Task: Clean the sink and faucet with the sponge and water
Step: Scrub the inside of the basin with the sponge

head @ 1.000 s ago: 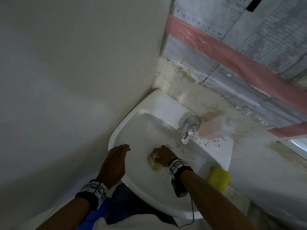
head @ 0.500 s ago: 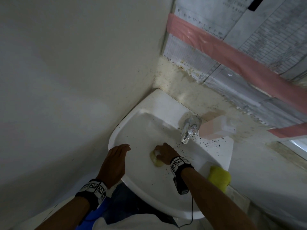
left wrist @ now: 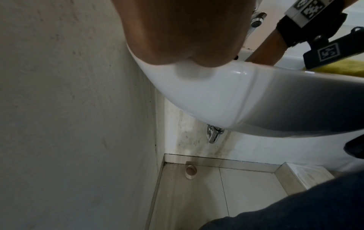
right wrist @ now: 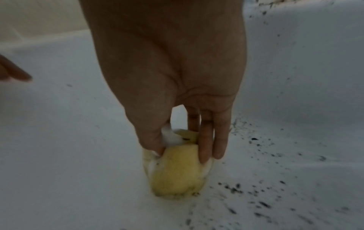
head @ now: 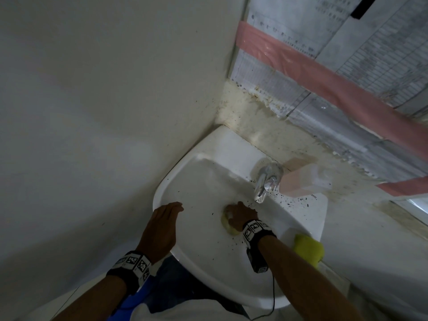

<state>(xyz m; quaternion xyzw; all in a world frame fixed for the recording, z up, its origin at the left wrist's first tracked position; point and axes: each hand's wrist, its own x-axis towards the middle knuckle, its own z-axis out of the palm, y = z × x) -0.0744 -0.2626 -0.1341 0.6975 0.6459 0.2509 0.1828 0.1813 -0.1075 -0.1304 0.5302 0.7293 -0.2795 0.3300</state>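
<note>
A white corner sink [head: 231, 288] is spattered with black specks, thickest below the chrome faucet [head: 266, 181]. My right hand [head: 240, 216] pinches a pale yellow sponge [head: 225, 224] between thumb and fingers and presses it onto the basin floor, just in front of the faucet spout. In the right wrist view the sponge [right wrist: 177, 169] sits squeezed under my right hand [right wrist: 183, 154] on the wet white basin [right wrist: 69, 140]. My left hand [head: 162, 225] rests flat on the sink's left rim, fingers straight; in the left wrist view its palm [left wrist: 177, 31] lies on the rim [left wrist: 246, 93].
A pink-and-clear soap container [head: 303, 181] stands right of the faucet. A yellow-green cloth [head: 309, 249] lies at the sink's right edge. Walls close in on the left and behind. Under the sink are a chrome valve [left wrist: 213, 134] and a tiled floor [left wrist: 216, 194].
My right hand has slid the sponge a little away from me, toward the faucet. My left hand has stayed on the rim.
</note>
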